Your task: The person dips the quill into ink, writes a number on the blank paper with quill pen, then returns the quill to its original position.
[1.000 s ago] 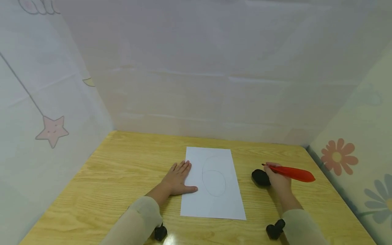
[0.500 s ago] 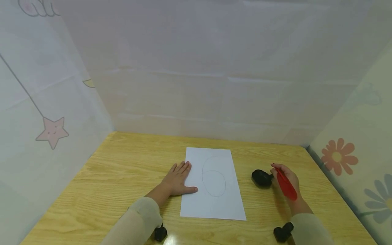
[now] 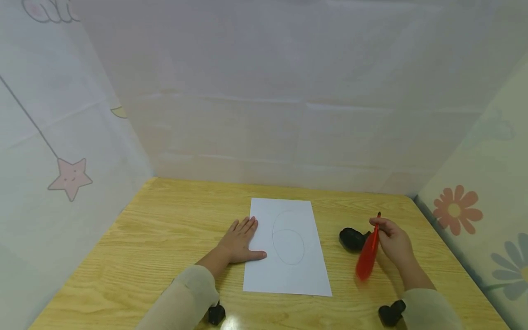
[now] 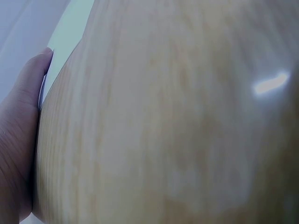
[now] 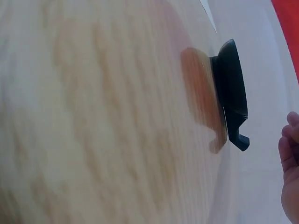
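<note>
My left hand (image 3: 239,243) rests with spread fingers on the left edge of a white sheet of paper (image 3: 284,279), thumb and fingertips over it. A thin drawn shape like a 6 shows on the sheet. To the right, my right hand (image 3: 396,243) pinches a red feather pen (image 3: 367,261) near its dark tip. The tip points up and away; the feather end hangs down toward me. Just left of that hand lies a black pen stand (image 3: 352,239). In the right wrist view a short bent tube (image 5: 240,141) juts from the stand.
The wooden table (image 3: 165,220) carries everything, its far edge against a pale cloth backdrop (image 3: 288,128). Cloth walls with a star and flowers flank it on both sides. A black wrist device (image 3: 392,313) sits at my right cuff, another (image 3: 216,314) at the left.
My right hand has moved rightward, away from the pen stand. The feather pen has swung round, its feather from pointing right to hanging toward me. The left hand and paper have stayed still.
</note>
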A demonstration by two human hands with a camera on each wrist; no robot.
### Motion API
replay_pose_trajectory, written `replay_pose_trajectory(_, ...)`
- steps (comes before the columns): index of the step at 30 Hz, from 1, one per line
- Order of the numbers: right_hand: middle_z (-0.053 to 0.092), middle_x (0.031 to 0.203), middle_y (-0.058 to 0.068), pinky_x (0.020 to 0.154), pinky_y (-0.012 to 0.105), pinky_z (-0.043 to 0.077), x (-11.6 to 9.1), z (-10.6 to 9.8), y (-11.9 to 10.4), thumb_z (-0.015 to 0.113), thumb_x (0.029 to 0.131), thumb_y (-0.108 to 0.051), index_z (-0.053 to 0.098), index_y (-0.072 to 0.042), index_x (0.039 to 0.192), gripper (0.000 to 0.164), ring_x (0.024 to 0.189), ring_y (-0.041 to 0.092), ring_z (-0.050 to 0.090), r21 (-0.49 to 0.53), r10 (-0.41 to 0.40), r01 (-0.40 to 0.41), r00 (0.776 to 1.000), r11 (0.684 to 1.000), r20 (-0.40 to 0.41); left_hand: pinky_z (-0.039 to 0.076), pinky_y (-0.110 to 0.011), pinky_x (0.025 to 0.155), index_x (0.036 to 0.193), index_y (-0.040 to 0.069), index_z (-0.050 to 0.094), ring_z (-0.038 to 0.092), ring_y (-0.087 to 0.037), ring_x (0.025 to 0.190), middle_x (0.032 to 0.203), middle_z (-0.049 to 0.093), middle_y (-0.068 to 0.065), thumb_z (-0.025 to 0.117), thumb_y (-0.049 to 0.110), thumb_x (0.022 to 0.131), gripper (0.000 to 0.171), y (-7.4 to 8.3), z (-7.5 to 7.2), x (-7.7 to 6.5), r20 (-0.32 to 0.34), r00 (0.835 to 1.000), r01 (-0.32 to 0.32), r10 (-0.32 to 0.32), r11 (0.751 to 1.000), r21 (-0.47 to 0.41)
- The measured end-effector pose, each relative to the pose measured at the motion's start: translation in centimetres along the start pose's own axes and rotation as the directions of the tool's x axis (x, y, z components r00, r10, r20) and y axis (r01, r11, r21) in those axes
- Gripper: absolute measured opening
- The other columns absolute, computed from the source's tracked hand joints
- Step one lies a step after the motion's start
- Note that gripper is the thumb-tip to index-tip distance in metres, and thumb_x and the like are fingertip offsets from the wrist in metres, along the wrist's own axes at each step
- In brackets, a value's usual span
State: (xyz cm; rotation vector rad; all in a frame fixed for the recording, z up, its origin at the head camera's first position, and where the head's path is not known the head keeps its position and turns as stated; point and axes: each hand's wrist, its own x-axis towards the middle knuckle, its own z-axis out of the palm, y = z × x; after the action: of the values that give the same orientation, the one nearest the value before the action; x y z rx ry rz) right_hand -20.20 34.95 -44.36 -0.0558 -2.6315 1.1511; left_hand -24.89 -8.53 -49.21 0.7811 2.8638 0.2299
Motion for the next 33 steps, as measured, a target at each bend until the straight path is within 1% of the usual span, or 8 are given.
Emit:
replay_pose_trajectory(3,0.055,0.100,-0.036,0.069,0.013,0.047,-0.2,-0.4,-0.2,0.033,0.103,-0.011,0.060,0.003,0.126,0.039,0.080,-0.016,0.051,0.093,0.042,-0.042,0.999,0.995,0.001,0.006,-0.049,0.125,0.158,0.009,0.012,0.005,-0.022,0.155,0.167,0.008,-0.005,0.041,0.081,0.084,0.108,0.0,-0.1,0.0,0.003,1.000,0.001,-0.001,1.000,-0.005)
replay_pose_trajectory(5,0.057,0.099,-0.035,0.075,0.011,0.047,-0.2,-0.5,-0.3,0.035,0.104,-0.016,0.060,0.005,0.125,0.039,0.087,-0.012,0.057,0.161,0.062,-0.062,0.998,0.985,0.004,0.006,-0.049,0.125,0.158,0.009,0.011,0.005,-0.022,0.155,0.167,0.008,-0.006,0.041,0.081,0.084,0.108,0.0,-0.1,0.0,0.006,1.000,0.000,0.000,1.000,-0.006)
replay_pose_trajectory(8,0.063,0.095,-0.032,0.072,0.011,0.049,-0.2,-0.6,-0.2,0.049,0.103,-0.025,0.062,0.005,0.120,0.036,0.084,-0.006,0.061,0.245,0.093,-0.094,0.996,0.965,0.019,0.006,-0.049,0.125,0.158,0.009,0.012,0.005,-0.023,0.155,0.167,0.008,-0.006,0.041,0.081,0.084,0.108,0.0,-0.1,0.0,0.005,1.000,0.000,0.000,1.000,0.000)
replay_pose_trajectory(11,0.065,0.094,-0.032,0.070,0.010,0.051,-0.2,-0.6,0.1,0.060,0.099,-0.028,0.065,-0.001,0.117,0.033,0.083,-0.008,0.061,0.308,0.112,-0.124,0.992,0.943,0.057,0.007,-0.048,0.125,0.158,0.009,0.012,0.006,-0.023,0.155,0.167,0.008,-0.006,0.040,0.082,0.084,0.108,0.0,-0.1,0.1,0.004,1.000,0.000,0.000,1.000,0.006)
replay_pose_trajectory(17,0.066,0.097,-0.031,0.073,0.010,0.051,-0.4,-0.3,0.9,0.059,0.099,-0.023,0.058,-0.009,0.121,0.026,0.091,-0.012,0.062,0.388,0.113,-0.174,0.978,0.905,0.175,0.006,-0.048,0.125,0.158,0.010,0.011,0.005,-0.022,0.155,0.167,0.008,-0.005,0.040,0.082,0.084,0.108,0.0,-0.2,0.0,0.010,1.000,0.003,-0.003,1.000,0.007)
replay_pose_trajectory(22,0.064,0.094,-0.032,0.071,0.016,0.053,-0.6,0.0,1.5,0.059,0.099,-0.029,0.040,-0.012,0.126,0.037,0.088,-0.009,0.063,0.359,0.158,-0.228,0.964,0.905,0.212,0.006,-0.048,0.125,0.158,0.009,0.011,0.005,-0.022,0.155,0.167,0.008,-0.006,0.041,0.081,0.084,0.108,0.0,-0.2,0.1,0.011,1.000,0.004,-0.004,1.000,0.002)
replay_pose_trajectory(26,0.062,0.091,-0.034,0.072,0.015,0.053,-0.7,0.3,1.7,0.059,0.098,-0.035,0.043,-0.005,0.133,0.049,0.087,-0.011,0.062,0.320,0.215,-0.263,0.960,0.910,0.179,0.006,-0.048,0.125,0.158,0.010,0.010,0.005,-0.022,0.155,0.167,0.007,-0.006,0.041,0.080,0.085,0.107,0.0,-0.2,0.1,0.012,1.000,0.006,-0.006,1.000,0.003)
replay_pose_trajectory(33,0.063,0.086,-0.032,0.069,0.016,0.054,-1.3,0.6,1.7,0.065,0.095,-0.034,0.055,-0.005,0.136,0.052,0.082,-0.008,0.061,0.288,0.292,-0.320,0.947,0.903,0.137,0.006,-0.048,0.125,0.158,0.009,0.011,0.005,-0.022,0.155,0.167,0.007,-0.006,0.041,0.080,0.085,0.107,0.0,-0.1,0.0,0.020,1.000,0.006,-0.007,1.000,0.006)
